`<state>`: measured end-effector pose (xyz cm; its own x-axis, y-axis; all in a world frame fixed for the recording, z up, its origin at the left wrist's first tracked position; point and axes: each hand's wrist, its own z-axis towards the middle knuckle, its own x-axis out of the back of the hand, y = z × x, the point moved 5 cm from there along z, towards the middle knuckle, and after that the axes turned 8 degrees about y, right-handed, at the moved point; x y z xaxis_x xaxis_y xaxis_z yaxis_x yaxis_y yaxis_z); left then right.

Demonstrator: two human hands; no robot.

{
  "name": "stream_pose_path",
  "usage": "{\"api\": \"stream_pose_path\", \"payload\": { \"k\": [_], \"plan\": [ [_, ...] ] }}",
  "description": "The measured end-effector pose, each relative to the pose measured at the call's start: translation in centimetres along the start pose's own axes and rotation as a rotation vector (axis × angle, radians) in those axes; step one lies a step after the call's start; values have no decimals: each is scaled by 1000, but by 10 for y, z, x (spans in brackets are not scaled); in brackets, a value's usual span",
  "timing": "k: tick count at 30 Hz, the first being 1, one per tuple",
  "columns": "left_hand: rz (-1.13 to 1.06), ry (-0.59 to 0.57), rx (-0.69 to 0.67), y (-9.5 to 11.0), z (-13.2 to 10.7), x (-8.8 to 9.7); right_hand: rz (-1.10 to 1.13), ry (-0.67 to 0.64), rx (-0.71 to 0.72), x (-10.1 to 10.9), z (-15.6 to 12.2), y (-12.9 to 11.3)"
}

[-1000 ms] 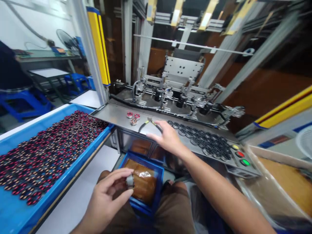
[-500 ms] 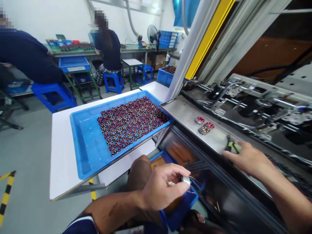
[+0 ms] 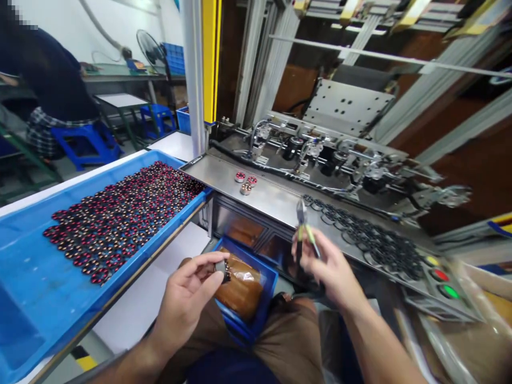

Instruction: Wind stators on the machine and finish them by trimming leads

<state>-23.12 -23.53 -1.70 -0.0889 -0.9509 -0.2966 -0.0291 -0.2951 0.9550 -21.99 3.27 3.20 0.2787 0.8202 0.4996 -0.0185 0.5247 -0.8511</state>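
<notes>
My left hand [image 3: 182, 298] pinches a small wound motor stator [image 3: 221, 268], silver-sided with dark teeth, between thumb and fingers above my lap. My right hand [image 3: 326, 264] is closed around the handles of a pair of cutting pliers [image 3: 301, 212], green and black, with the jaws pointing up and away from me. The pliers are apart from the stator. Beyond both hands, three stators [image 3: 245, 189] with red and copper-coloured windings sit on the metal ledge [image 3: 276, 205]. Many similar stators [image 3: 132, 213] fill much of the blue tray [image 3: 24, 266] at left.
Black rings [image 3: 376, 242] are heaped along the ledge's right side, near push buttons [image 3: 450, 291]. Behind stands a machine [image 3: 316, 149] with a yellow-edged post [image 3: 210, 64]. Below my hands is a blue bin [image 3: 273, 282] holding a brown bag. A seated co-worker [image 3: 56, 69] is at far left.
My view has swung right. My right hand has picked the cutting pliers up off the ledge and brought them nearer my left hand, which still holds the stator.
</notes>
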Motion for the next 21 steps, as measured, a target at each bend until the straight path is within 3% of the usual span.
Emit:
{"api": "stream_pose_path", "payload": {
  "k": [2,4,7,9,13,21],
  "plan": [
    [-13,-56,40,0,-3,-7,285,-103,-41,-10,-63,8],
    [-34,-125,54,1,-5,-18,411,-145,-60,-24,-117,19],
    [-19,-182,34,5,-9,-38,469,-143,21,-41,-164,28],
    [20,-203,7,6,-12,-50,376,-121,104,-46,-172,25],
    [105,-227,-11,8,-20,-65,157,-69,146,-42,-159,10],
    [116,-223,33,10,-24,-65,130,4,269,-37,-143,-11]
  ]
}}
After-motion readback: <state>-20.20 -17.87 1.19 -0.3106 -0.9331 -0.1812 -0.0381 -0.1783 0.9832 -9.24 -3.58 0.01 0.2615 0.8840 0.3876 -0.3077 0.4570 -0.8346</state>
